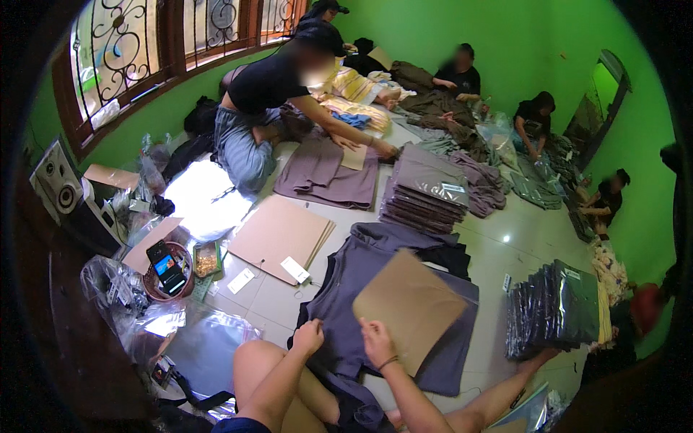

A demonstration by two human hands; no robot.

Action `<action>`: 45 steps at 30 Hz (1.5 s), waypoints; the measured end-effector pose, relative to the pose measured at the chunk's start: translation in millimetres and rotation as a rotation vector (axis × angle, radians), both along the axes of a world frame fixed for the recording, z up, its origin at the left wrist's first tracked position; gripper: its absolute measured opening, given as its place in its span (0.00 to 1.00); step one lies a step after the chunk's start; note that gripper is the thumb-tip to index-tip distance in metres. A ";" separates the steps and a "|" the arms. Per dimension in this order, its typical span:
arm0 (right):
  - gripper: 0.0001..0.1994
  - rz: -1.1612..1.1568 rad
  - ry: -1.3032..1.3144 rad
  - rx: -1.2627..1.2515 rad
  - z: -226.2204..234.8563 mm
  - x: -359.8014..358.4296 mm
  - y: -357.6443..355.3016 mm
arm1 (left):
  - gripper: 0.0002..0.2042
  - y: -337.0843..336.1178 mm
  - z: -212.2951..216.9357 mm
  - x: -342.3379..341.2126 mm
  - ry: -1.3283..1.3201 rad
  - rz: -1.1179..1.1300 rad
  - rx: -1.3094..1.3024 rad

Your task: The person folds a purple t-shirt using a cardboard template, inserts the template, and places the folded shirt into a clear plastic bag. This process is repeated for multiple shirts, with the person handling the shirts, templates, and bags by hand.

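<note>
A dark purple-grey garment [339, 296] lies spread on the floor before me, over darker fabric. My left hand [309, 337] is closed at its left edge, gripping the cloth. With my right hand [377, 343] I pinch the lower left edge of a brown cardboard sheet [415, 303], which is tilted above the garment and hides part of it. Beyond the garment, to the left, stands a stack of similar cardboard sheets [274, 234] with a white tag [294, 270] on its near corner.
Stacks of bagged folded garments [426, 189] stand ahead, with another bagged stack [552, 307] at right. A basket [189, 270] with a phone [167, 268] and clear plastic bags [206, 346] lie at left. A co-worker [267, 108] bends over a garment [317, 173]; others sit farther back.
</note>
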State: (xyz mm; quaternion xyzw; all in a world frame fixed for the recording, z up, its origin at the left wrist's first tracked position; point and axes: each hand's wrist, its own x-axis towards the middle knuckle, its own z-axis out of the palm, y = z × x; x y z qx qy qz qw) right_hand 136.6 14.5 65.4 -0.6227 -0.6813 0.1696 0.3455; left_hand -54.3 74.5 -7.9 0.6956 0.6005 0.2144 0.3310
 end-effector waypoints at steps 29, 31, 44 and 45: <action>0.23 -0.652 0.349 -0.412 -101.7 117.2 -15.5 | 0.36 66.5 -26.9 114.0 0.523 -0.211 0.390; 0.25 -0.663 0.120 -0.335 -89.9 110.2 -14.9 | 0.36 65.9 -29.3 110.8 0.459 -0.231 0.374; 0.16 -0.214 0.044 -0.059 -73.0 2.7 4.4 | 0.25 57.6 -15.1 94.7 0.108 -0.230 0.125; 0.16 -0.172 -0.034 0.005 -76.8 2.2 12.2 | 0.24 56.7 -11.5 89.5 0.083 -0.249 0.100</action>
